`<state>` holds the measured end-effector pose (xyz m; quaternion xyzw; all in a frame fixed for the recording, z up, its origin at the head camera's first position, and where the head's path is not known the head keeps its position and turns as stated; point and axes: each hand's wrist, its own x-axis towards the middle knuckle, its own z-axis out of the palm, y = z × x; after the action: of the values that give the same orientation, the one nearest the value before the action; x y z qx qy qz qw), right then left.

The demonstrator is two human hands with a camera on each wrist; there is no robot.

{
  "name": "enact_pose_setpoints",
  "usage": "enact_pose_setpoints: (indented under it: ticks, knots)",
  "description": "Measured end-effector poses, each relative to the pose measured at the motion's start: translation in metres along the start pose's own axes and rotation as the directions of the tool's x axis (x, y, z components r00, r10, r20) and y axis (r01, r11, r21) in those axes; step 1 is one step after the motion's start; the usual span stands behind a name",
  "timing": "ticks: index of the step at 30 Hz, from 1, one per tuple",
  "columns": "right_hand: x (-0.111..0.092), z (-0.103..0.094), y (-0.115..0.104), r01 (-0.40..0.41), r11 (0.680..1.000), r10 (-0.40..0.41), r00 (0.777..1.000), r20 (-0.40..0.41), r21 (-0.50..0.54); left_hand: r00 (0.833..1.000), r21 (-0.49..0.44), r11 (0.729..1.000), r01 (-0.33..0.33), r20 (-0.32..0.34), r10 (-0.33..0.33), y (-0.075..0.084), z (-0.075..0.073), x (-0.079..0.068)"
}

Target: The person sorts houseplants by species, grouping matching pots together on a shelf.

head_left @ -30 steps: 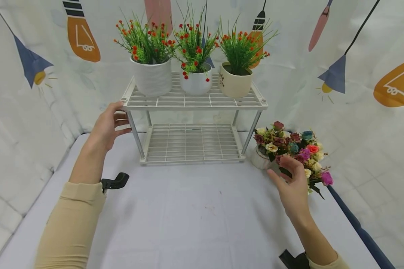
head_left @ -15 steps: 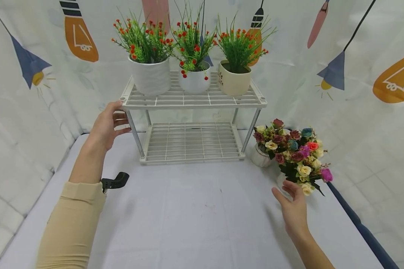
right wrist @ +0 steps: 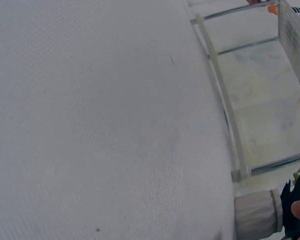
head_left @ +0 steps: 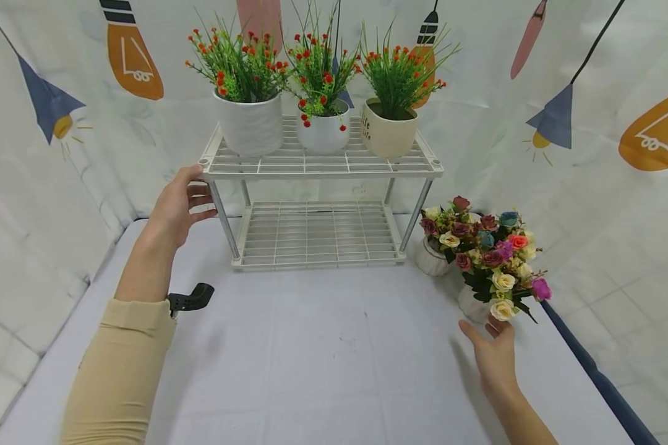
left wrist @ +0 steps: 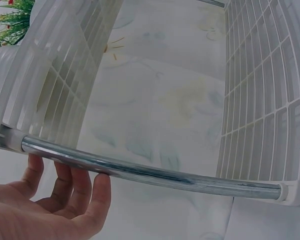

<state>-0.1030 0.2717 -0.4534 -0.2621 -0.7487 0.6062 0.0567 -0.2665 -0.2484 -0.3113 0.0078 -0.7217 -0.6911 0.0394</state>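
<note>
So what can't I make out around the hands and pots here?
Head view: much of the pot nearest the right hand, covered by roses.
Head view: whether they touch; a cream rose is in the way.
Right wrist view: most of that hand, past the right edge.
Left wrist view: a red-flowered plant, cut off at upper left.

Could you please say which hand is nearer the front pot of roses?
The right hand, just in front of the rose pot; the left hand is across at the two-tier rack.
</note>
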Motion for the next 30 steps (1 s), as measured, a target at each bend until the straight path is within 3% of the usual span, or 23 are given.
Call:
enact_pose_setpoints:
  ticks: [8, 18, 25, 30]
  knots:
    - [0.021, -0.006, 0.004, 0.019, 0.993, -0.002, 0.99, -0.141, 0.117, 1.0, -0.011, 1.0, 0.005, -0.001, -0.005, 0.001, -0.001, -0.002]
    - [0.051, -0.008, 0.009, 0.064, 0.971, -0.009, 0.973, -0.23, 0.231, 1.0, 0.02, 1.0, -0.006, -0.004, 0.006, 0.001, 0.001, -0.002]
    - [0.063, -0.005, 0.009, 0.098, 0.959, -0.03, 0.968, -0.247, 0.267, 1.0, 0.021, 1.0, -0.002, -0.003, 0.002, 0.001, 0.0, -0.002]
    - [0.063, -0.005, 0.006, 0.058, 0.973, -0.007, 0.975, -0.224, 0.224, 1.0, -0.004, 1.0, 0.013, 0.0, -0.013, 0.001, -0.001, -0.001]
